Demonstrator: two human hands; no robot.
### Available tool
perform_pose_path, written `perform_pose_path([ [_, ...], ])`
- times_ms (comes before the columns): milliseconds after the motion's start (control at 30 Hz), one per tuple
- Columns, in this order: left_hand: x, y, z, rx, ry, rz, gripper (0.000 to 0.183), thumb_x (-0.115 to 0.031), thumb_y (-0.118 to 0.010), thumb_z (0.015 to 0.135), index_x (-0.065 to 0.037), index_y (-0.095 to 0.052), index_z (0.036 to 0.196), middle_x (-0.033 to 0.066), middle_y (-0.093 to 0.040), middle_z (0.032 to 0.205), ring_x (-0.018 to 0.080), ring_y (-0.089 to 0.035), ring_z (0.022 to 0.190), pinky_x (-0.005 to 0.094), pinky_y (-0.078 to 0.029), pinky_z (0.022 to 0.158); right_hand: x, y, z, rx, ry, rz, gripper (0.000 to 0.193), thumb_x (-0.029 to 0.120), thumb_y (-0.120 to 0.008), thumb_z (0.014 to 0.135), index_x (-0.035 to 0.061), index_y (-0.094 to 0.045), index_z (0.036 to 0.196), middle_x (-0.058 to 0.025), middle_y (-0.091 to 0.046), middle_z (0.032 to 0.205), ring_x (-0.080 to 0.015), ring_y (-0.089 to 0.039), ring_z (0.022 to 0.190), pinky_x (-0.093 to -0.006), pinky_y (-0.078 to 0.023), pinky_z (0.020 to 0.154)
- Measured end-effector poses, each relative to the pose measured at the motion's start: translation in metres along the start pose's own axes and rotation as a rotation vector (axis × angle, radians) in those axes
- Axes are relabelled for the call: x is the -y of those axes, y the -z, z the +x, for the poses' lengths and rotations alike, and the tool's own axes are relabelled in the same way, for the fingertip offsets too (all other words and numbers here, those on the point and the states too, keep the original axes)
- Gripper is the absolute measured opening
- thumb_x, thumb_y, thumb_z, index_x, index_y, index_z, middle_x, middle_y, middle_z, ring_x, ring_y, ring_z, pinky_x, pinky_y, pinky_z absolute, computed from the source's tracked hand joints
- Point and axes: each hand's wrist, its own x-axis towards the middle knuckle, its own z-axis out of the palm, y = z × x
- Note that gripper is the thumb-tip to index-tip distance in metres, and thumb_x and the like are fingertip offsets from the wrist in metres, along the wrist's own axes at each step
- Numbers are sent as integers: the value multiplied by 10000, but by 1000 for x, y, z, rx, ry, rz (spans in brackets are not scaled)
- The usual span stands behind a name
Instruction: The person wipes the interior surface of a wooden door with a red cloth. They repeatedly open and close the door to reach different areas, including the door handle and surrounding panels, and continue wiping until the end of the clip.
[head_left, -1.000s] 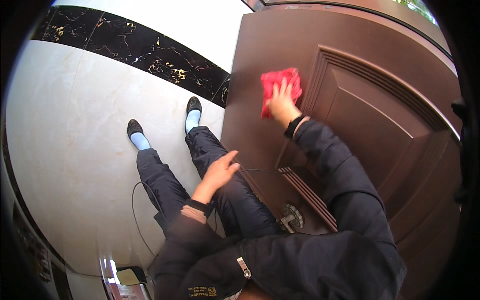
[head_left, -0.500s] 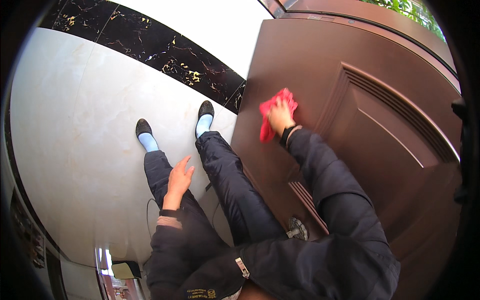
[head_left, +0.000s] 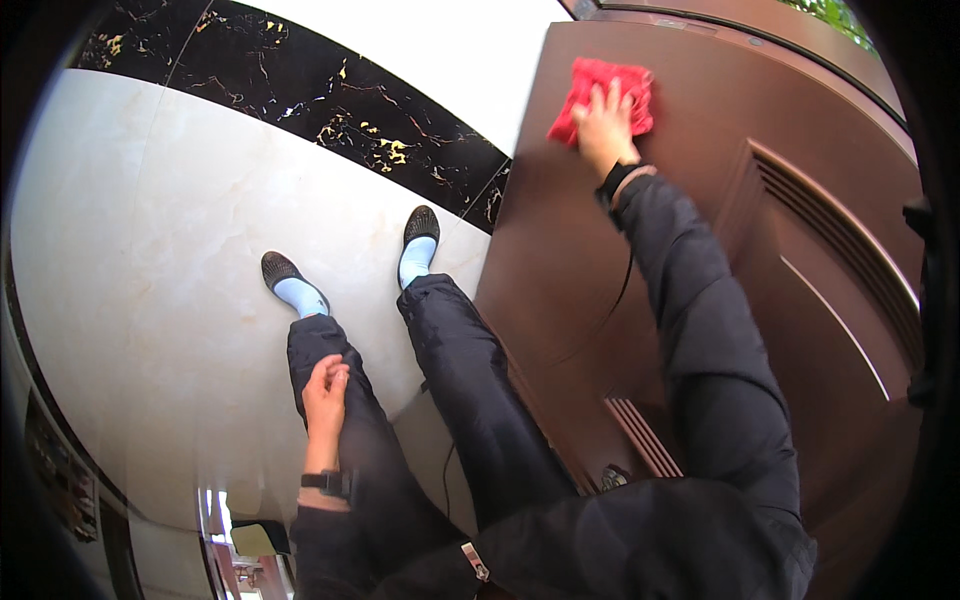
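Observation:
A crumpled red cloth point(head_left: 643, 92) lies pressed against the upper part of a brown panelled door point(head_left: 560, 220). My right hand point(head_left: 606, 130) spreads its fingers over the cloth and holds it to the door's surface, with the arm stretched far out. Over my left thigh hangs my left hand point(head_left: 325, 398), loosely curled with nothing in it. A door handle point(head_left: 614, 477) shows partly at the door's near edge, next to my waist.
Pale glossy floor tiles point(head_left: 150, 270) spread to the left, bordered by a black marbled strip point(head_left: 290, 90) along a white wall point(head_left: 440, 45). A thin dark cord point(head_left: 622, 290) hangs in front of the door. A pale-topped seat point(head_left: 258, 540) stands at lower left.
My right hand has slid the red cloth up the door and slightly right. My left hand has dropped nearer my body, its fingers more curled than before.

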Motion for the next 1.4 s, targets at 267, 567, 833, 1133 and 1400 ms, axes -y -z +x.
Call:
perform_pose_path([
  [267, 2, -1, -14, 6, 40, -159, 255, 8, -531, 910, 8, -593, 1158, 68, -659, 965, 135, -616, 868, 268, -489, 824, 227, -137, -149, 485, 527, -19, 379, 357, -442, 933, 206, -627, 1228, -147, -487, 1405, -453, -277, 1386, -622, -173, 1111],
  [567, -23, -8, -9, -9, 50, -114, 238, -15, -541, 905, 3, -587, 1138, 71, -656, 953, 142, -614, 865, 269, -477, 822, 250, -156, -152, 583, 552, 65, 434, 399, -482, 870, 135, -709, 1130, -92, -614, 1275, -367, -386, 1319, -545, -144, 1112],
  [833, -48, -7, 0, -39, 43, -151, 241, -63, -529, 928, -11, -565, 1161, 59, -644, 941, 131, -599, 847, 248, -455, 764, 77, -83, 92, 422, 285, 65, 377, 309, -479, 888, 106, -729, 1085, -248, -514, 1362, -505, -246, 1382, -659, -42, 1123],
  [1133, -60, 3, 9, 32, 4, -114, 222, -98, -525, 948, -16, -577, 1147, 59, -646, 935, 124, -602, 826, 246, -451, 739, -21, -28, 142, -12, -128, 53, 268, 222, -526, 891, 126, -610, 1127, -164, -493, 1332, -438, -309, 1366, -644, -198, 1069],
  [1400, -40, 17, 12, 34, -18, -114, 210, -99, -531, 946, -16, -591, 1129, 65, -651, 931, 113, -600, 796, 237, -458, 691, -75, 25, 64, -424, -253, 799, 231, 168, -562, 845, 27, -641, 1009, -182, -554, 1184, -379, -480, 1179, -529, -346, 1029],
])
